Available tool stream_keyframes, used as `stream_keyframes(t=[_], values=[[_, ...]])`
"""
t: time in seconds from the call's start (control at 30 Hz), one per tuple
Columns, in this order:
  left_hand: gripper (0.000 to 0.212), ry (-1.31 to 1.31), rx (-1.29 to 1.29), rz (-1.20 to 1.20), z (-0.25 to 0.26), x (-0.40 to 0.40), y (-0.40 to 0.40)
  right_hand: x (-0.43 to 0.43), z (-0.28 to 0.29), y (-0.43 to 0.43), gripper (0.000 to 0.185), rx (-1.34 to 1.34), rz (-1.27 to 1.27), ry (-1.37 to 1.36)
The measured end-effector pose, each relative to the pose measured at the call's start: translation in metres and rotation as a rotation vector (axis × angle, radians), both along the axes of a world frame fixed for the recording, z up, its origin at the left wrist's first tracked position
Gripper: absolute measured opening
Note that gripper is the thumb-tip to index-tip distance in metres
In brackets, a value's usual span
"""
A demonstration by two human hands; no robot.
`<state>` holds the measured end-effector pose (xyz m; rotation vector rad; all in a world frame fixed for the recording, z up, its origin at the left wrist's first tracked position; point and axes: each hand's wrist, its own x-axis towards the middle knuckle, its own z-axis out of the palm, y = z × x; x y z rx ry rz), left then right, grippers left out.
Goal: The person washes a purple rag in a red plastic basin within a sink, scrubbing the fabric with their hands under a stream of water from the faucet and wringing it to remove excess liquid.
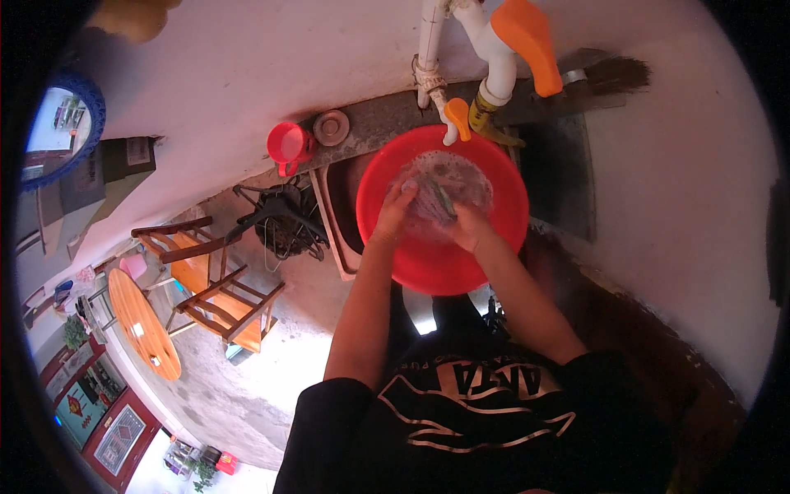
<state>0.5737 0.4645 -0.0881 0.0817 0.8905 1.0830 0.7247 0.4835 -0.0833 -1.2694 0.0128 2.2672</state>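
A wide red plastic basin [509,204] sits under a white tap [452,126] with an orange lever, and soapy water [472,179] with foam fills its bottom. In the middle of it a wet, greyish-purple cloth [430,200] with a green strip is bunched between my hands. My left hand [398,207] grips the cloth's left side. On the opposite side my right hand [468,223] has its fingers closed on the cloth near the green strip. Parts of the cloth and some fingertips are hidden by foam and folds.
On the stone ledge stand a red mug [285,142] and a small round dish [332,128]. Black clothes hangers [281,213] are heaped left of the basin. Overhead juts a larger orange tap lever [531,49]. Wooden chairs [231,309] and an oval table [142,327] stand further left.
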Motion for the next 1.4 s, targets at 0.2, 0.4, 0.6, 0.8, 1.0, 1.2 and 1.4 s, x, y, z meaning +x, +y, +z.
stream_keyframes(t=[0.2,0.4,0.6,0.8,1.0,1.2,1.4], values=[[0.050,-0.526,-0.084,0.028,0.010,0.003,0.001,-0.011,0.043,-0.007,0.040,0.121,0.046,0.038],[0.045,-0.377,0.110,-0.154,0.028,-0.002,0.012,0.014,0.058,0.006,0.039,0.069,0.136,0.337],[0.034,-0.260,-0.065,-0.369,0.039,0.004,0.021,0.006,0.057,0.004,0.040,0.219,0.390,0.038],[0.023,-0.099,0.241,-0.342,0.037,0.008,0.028,0.001,0.057,0.001,0.033,0.208,0.432,0.024],[0.019,-0.025,0.277,-0.404,0.040,0.014,0.041,0.010,0.047,0.012,0.023,0.063,0.666,-0.008],[0.020,0.150,0.333,-0.376,0.032,0.022,0.054,-0.002,0.048,0.017,0.023,0.188,0.623,-0.127],[0.022,0.134,0.135,-0.212,0.026,0.040,0.057,-0.007,-0.002,-0.002,0.023,0.748,0.503,-0.556]])
